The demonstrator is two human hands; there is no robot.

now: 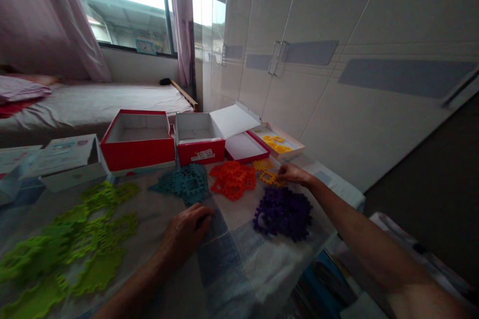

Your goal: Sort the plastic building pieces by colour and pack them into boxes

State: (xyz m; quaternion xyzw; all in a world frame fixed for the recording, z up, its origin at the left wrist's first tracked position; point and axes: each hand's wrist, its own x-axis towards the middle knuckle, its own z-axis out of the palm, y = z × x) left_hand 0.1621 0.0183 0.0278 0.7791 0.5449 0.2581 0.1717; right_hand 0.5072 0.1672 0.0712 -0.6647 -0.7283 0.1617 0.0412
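Reaching forward in the head view, the right hand point(294, 173) is meeting the yellow pieces point(266, 175), which are lying on the tablecloth point(232, 264) just in front of the small red box point(200, 150) with its lid standing open. The fingers are bunching together at the edge of that little pile. Whether they are pinching a piece cannot be told, since the fingertips are too small and dim.

The left hand point(187, 232) is lying palm down on the cloth, fingers loosely spread and slightly curled, holding nothing. It is sitting just below the teal pile point(187, 184), apart from it.

The orange pile point(232, 179) is lying between the teal pile and the yellow pieces. The purple pile point(283, 212) is lying nearer the table's edge, beside the right forearm. The green pieces point(75, 239) are spreading over the left side of the cloth, well apart from both hands.

The large red box point(138, 154) is standing open beside the small one. A shallow tray point(292, 152) behind the right hand is holding more yellow shapes.
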